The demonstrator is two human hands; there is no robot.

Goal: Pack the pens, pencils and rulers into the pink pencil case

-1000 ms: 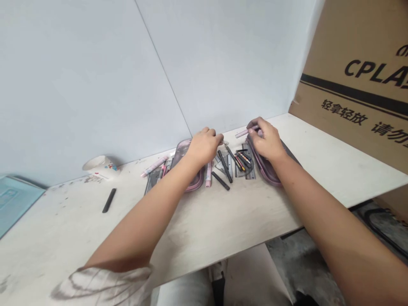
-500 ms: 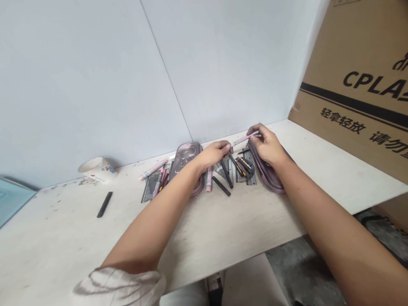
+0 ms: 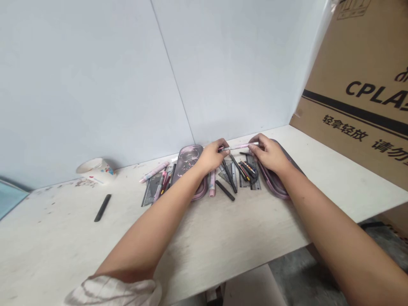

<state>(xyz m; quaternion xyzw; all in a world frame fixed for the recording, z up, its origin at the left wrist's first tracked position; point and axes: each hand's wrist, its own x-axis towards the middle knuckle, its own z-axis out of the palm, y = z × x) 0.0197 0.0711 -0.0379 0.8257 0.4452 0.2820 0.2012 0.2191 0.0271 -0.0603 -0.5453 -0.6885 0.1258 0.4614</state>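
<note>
A slim pink-and-white pen [image 3: 239, 146] is stretched level between my two hands above the table. My left hand [image 3: 214, 156] is closed on its left end, and my right hand [image 3: 267, 153] pinches its right end. Below the pen lie several dark pens and pencils [image 3: 247, 171] on clear rulers [image 3: 256, 185]. A dark pencil case with a pink edge [image 3: 188, 159] is partly covered by my left forearm. Another dark pencil case [image 3: 276, 182] lies under my right hand and wrist. Between them rests a thick pink marker-like stick [image 3: 212, 185].
A paper cup [image 3: 99, 171] lies tipped near the wall at left, with a black stick [image 3: 102, 208] in front. More pens [image 3: 159, 187] and a pink stick [image 3: 154, 172] lie left of the first case. A large cardboard box [image 3: 357, 102] stands at right on the table [image 3: 204, 238].
The pen has turned from slanting to nearly level, still held at both ends. My left hand has shifted along with it, its fingers now curled around the end. The camera view has shifted slightly.
</note>
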